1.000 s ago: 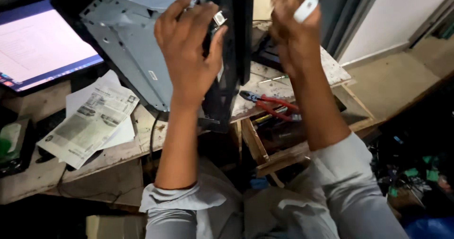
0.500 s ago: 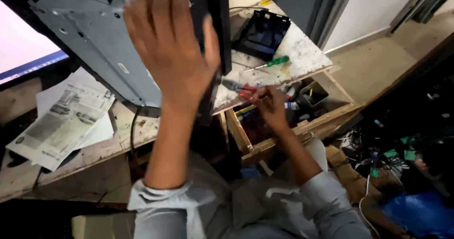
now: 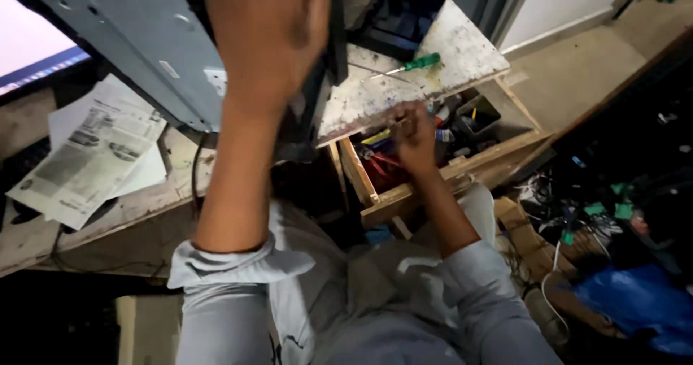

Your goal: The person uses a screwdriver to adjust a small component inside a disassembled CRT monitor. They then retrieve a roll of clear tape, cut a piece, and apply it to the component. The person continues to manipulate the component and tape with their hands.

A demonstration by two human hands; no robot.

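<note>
The left hand [image 3: 267,44] is raised at 12 o'clock, close to the camera and blurred, palm flat w/ fingers spread over the edge of a grey sheet-metal computer case [image 3: 137,44] that stands tilted on the scuffed wooden worktop [image 3: 404,83]; pressing on it that way looks like bracing so the case doesn't tip, though whether the fingers curl round the edge can't be told. The right hand [image 3: 413,137] is down at approx 3 o'clock from centre, reaching into an open wooden drawer [image 3: 361,184] under the worktop's front edge; fingers are bunched narrow around something thin, poss. a small tool or part, too small to tell. Red-handled pliers [image 3: 382,164] lie in the drawer just beside that hand, w/ mixed small bits and a dark little tub [image 3: 478,116] further in at 2 o'clock. On the worktop at 1 o'clock a green-handled screwdriver [image 3: 411,65] lies flat, near the hand but apart from it, and a black plastic tray-like bracket [image 3: 404,15] sits behind it. At 9 o'clock, printed paper sheets [image 3: 90,152] lie on the worktop beside the case, and a lit monitor screen [image 3: 32,51] shows at 10 o'clock. Tangled cables and green bits [image 3: 599,213] crowd the floor at 4 o'clock.
</note>
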